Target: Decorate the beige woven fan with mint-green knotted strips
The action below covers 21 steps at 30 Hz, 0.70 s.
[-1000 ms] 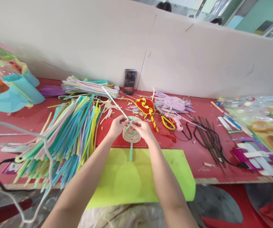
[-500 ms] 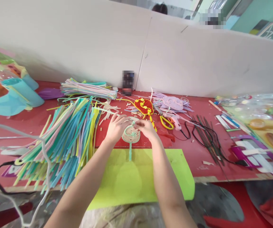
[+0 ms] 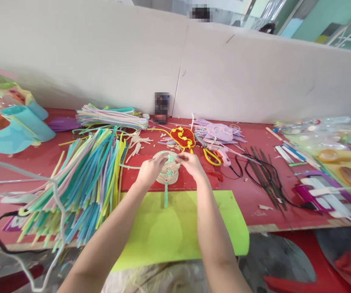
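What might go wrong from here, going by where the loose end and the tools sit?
The pale strip trails from the left hand toward the bundle of coloured stems, so it might snag there. The yellow-handled scissors and pink glue gun lie beyond the right hand; a wide reach that way could knock them. Whether the gun is hot cannot be seen.

1. Look far left of where I grip: a light-blue cup-shaped piece [image 3: 29, 130], with a purple sheet [image 3: 63, 124] just beside it!
2. Straight ahead, beyond my grasp, up goes a pale partition [image 3: 239, 77], a dark blurred-out object [image 3: 162, 106] upright near its foot.
3. Out right, brown sticks [image 3: 268, 179], black cable [image 3: 307, 206] looping across!
4. Farther right, clear plastic bottles [image 3: 325, 131] bunched together!
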Tool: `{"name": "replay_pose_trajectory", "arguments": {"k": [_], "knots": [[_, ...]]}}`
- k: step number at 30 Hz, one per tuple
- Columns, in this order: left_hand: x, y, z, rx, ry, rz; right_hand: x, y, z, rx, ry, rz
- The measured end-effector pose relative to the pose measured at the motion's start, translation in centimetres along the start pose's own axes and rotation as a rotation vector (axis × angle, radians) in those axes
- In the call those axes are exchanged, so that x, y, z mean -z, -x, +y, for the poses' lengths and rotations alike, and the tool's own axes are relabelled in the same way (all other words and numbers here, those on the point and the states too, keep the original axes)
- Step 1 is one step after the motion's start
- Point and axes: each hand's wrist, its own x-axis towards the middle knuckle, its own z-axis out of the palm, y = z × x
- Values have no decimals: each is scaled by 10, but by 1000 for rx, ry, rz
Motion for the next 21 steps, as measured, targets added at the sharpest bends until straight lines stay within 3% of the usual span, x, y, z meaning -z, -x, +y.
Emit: {"name": "replay_pose_trajectory", "arguments": {"k": [4, 8, 14, 21], "knots": [[11, -6, 5, -38, -99, -81, 11, 0, 0, 7, -16, 27], [24, -13, 8, -223, -187, -141, 13, -2, 4, -4, -24, 53], [45, -29, 13, -506, -251, -290, 16, -2, 10, -63, -56, -98], [65, -46, 23, -729, -234, -234, 20, 1, 9, -73, -91, -165]]}}
